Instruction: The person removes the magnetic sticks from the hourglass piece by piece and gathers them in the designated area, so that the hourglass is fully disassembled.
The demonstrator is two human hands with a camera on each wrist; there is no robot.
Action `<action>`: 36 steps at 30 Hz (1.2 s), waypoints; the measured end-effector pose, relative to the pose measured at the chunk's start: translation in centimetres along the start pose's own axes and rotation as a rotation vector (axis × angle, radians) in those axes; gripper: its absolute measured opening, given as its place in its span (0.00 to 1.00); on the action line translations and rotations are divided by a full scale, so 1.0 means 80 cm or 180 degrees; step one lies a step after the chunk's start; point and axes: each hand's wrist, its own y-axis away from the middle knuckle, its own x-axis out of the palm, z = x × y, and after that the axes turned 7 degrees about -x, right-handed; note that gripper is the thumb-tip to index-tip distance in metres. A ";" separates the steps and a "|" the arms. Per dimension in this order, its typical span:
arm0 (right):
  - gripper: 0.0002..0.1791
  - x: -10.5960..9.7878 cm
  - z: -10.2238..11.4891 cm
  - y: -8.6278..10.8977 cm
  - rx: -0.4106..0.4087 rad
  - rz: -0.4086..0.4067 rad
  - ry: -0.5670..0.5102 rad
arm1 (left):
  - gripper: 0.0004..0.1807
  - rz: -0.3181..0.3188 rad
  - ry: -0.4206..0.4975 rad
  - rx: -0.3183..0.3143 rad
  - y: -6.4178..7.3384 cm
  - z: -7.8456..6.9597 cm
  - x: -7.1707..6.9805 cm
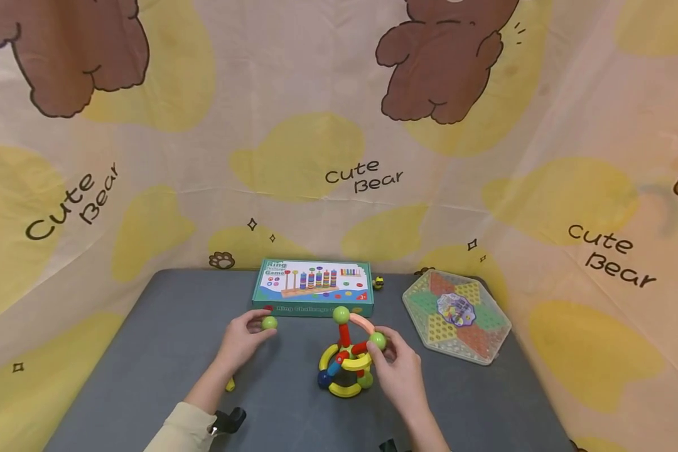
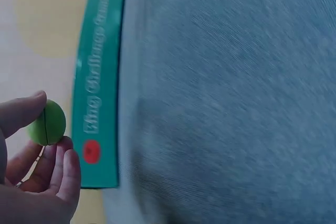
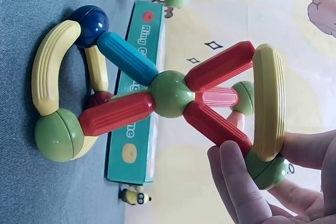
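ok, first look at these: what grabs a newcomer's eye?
Probably the bright stick-and-ball structure at the middle of the dark table, its green corner ball held by the right hand. Next, the loose green ball pinched in the left hand, left of the structure. Behind both, the patterned backdrop with large brown bears fills the upper head view.
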 end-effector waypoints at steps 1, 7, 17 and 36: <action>0.19 0.000 0.000 0.000 0.0007 -0.0001 0.0001 | 0.24 -0.0014 -0.0012 -0.0016 -0.002 0.004 0.000; 0.19 0.002 -0.001 0.000 0.0025 0.0049 0.0006 | 0.22 -0.0069 -0.0249 -0.0076 -0.012 0.032 0.000; 0.19 0.002 0.002 -0.001 0.0073 0.0062 0.0004 | 0.22 -0.0104 -0.0611 -0.0103 -0.025 0.046 0.001; 0.26 0.002 0.001 0.000 0.0094 0.0031 0.0111 | 0.34 -0.0198 -0.0670 0.0044 -0.006 0.015 0.004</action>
